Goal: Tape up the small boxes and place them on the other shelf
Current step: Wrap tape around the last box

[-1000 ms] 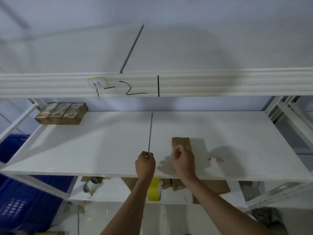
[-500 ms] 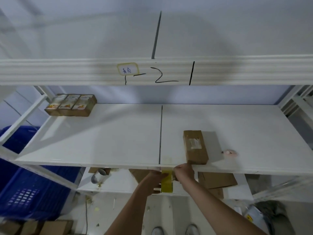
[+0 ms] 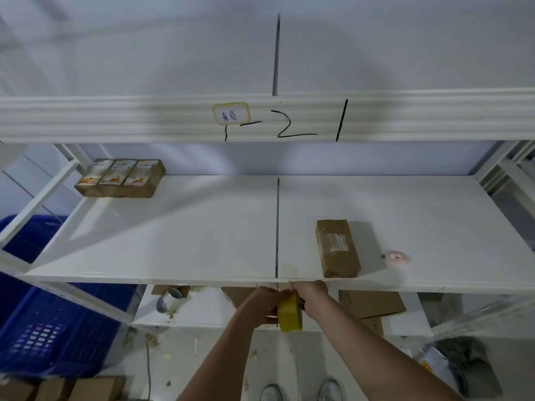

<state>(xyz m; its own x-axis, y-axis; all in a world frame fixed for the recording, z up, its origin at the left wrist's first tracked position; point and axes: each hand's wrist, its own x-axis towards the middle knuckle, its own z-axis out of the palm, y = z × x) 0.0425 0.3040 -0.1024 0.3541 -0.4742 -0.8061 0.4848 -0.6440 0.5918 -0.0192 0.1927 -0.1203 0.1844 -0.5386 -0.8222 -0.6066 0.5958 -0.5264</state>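
A small brown cardboard box [image 3: 337, 248] with a clear tape patch on top lies on the white shelf [image 3: 202, 241], near its front edge, right of the centre seam. Just below that edge, both my hands hold a yellow tape roll [image 3: 289, 315]. My left hand [image 3: 260, 305] grips the roll's left side. My right hand [image 3: 311, 296] grips it from the right. Three taped boxes with printed labels [image 3: 120, 178] stand together at the shelf's back left.
A small pink object [image 3: 397, 258] lies on the shelf right of the box. Flattened cardboard [image 3: 372, 303] and a jar [image 3: 168, 299] sit on the lower shelf. A blue crate [image 3: 43, 328] stands at left. My shoes [image 3: 301, 390] are on the littered floor.
Both hands left the box on the shelf and dropped below the front edge, where they now hold the yellow tape roll. The camera tilted downward.
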